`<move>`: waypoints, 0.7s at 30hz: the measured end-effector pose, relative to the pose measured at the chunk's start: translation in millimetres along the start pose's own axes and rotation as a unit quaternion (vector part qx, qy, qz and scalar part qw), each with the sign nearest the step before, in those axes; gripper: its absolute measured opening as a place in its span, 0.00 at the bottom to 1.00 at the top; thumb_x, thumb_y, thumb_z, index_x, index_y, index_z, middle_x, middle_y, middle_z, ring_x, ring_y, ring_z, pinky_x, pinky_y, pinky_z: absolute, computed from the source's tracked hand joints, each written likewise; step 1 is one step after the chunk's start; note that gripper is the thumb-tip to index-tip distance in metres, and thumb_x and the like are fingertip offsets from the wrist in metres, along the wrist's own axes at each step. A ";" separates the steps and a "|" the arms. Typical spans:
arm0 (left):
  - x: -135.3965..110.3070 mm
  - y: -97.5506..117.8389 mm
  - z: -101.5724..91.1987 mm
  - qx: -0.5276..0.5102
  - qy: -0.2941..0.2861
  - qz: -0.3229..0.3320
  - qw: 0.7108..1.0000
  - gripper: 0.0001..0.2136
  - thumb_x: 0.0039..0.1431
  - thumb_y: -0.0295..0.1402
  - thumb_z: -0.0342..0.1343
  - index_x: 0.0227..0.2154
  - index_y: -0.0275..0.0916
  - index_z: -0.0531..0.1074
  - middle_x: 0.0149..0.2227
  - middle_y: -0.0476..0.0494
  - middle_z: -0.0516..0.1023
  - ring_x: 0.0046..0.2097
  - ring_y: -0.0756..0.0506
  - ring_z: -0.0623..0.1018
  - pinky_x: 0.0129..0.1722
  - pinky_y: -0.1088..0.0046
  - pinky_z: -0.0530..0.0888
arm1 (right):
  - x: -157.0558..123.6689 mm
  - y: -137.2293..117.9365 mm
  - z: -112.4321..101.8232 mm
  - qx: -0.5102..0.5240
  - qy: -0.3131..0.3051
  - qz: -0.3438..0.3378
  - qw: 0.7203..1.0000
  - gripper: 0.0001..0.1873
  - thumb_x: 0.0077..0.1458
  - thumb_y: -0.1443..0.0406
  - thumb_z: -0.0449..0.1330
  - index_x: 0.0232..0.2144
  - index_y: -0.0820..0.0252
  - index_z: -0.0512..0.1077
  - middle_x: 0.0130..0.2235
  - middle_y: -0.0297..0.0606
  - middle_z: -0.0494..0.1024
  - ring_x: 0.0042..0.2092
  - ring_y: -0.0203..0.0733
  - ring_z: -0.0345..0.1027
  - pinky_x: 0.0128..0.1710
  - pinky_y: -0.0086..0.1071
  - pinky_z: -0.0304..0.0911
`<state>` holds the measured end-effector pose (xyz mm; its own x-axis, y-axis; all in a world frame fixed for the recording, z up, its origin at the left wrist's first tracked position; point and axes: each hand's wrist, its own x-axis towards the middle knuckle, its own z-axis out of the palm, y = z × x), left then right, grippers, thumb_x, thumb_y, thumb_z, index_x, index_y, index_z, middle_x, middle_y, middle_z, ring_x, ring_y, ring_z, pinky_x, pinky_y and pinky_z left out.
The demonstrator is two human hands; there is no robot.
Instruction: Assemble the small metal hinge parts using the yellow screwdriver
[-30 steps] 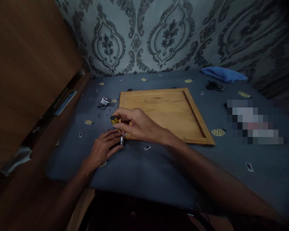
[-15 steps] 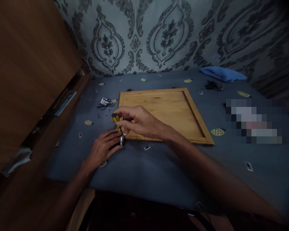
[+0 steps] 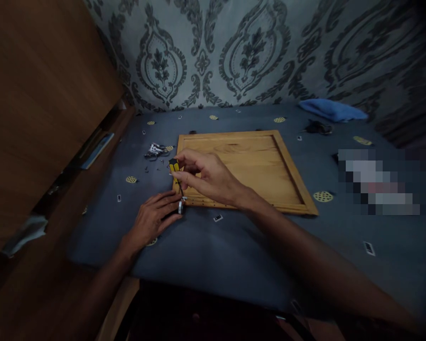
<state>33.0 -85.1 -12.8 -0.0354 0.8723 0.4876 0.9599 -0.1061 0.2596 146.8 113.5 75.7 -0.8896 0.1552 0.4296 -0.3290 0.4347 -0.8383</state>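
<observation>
My right hand (image 3: 211, 177) grips a screwdriver (image 3: 175, 170) by its yellow and black handle, between thumb and fingers. The shaft points down at the near left corner of a framed wooden panel (image 3: 234, 163), its tip by a small metal fitting (image 3: 181, 207). My left hand (image 3: 154, 215) is closed on this fitting at the panel's corner, fingers on one side and thumb on the other. Part of the fitting is hidden by the fingers. Several small dark holes run along the panel's near edge.
Several loose screws (image 3: 159, 166) lie left of the panel, near a heap of metal fittings (image 3: 156, 150). A blue cloth (image 3: 333, 110) and a dark object (image 3: 317, 128) are at the back right. A wooden cabinet (image 3: 46, 94) borders the left side; a patterned wall (image 3: 202, 52) stands behind.
My right hand has twisted a little, and the screwdriver handle stands more upright, slightly farther right. My left hand keeps its place at the fitting. The view has shifted slightly.
</observation>
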 end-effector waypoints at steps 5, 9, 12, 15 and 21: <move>0.1 0.4 -0.3 -0.001 -0.001 -0.004 1.000 0.14 0.72 0.40 0.55 0.54 0.40 0.77 0.53 0.39 0.83 0.59 0.39 0.79 0.55 0.54 0.80 | -0.1 -0.2 2.0 0.003 -0.010 0.003 1.000 0.04 0.63 0.66 0.60 0.39 0.58 0.67 0.27 0.27 0.69 0.27 0.32 0.62 0.29 0.30 0.57; 0.0 0.6 -0.4 0.001 -0.004 -0.007 1.000 0.15 0.72 0.40 0.55 0.54 0.41 0.77 0.54 0.40 0.83 0.60 0.38 0.79 0.55 0.53 0.80 | -1.3 -2.0 2.2 0.006 -0.025 0.006 1.000 0.02 0.64 0.66 0.59 0.39 0.58 0.67 0.28 0.28 0.70 0.28 0.33 0.64 0.31 0.30 0.58; -0.1 0.9 -0.8 0.005 -0.007 -0.005 1.000 0.15 0.72 0.40 0.54 0.54 0.40 0.77 0.54 0.39 0.83 0.60 0.38 0.79 0.55 0.54 0.80 | -1.7 -3.3 2.3 0.006 -0.028 0.012 1.000 0.02 0.64 0.66 0.58 0.39 0.58 0.68 0.28 0.28 0.70 0.29 0.34 0.64 0.32 0.31 0.59; -0.2 1.0 -1.1 0.013 -0.008 -0.006 1.000 0.15 0.73 0.41 0.53 0.53 0.40 0.78 0.54 0.39 0.83 0.60 0.38 0.79 0.54 0.54 0.80 | -1.4 -4.2 2.5 0.003 -0.029 0.011 1.000 0.03 0.64 0.66 0.58 0.39 0.59 0.68 0.28 0.29 0.70 0.29 0.34 0.64 0.32 0.31 0.58; -0.3 0.0 -0.3 0.010 -0.005 -0.007 1.000 0.14 0.72 0.41 0.55 0.52 0.41 0.78 0.52 0.39 0.84 0.59 0.38 0.79 0.54 0.55 0.80 | -0.8 -5.9 2.5 -0.003 -0.035 -0.014 0.999 0.02 0.64 0.66 0.58 0.38 0.59 0.68 0.29 0.28 0.70 0.30 0.33 0.64 0.33 0.31 0.57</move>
<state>32.9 -85.4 -12.7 -0.0467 0.8783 0.4759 0.9644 -0.0845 0.2505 148.6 108.7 79.5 -0.9001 0.0807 0.4282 -0.3524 0.4430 -0.8243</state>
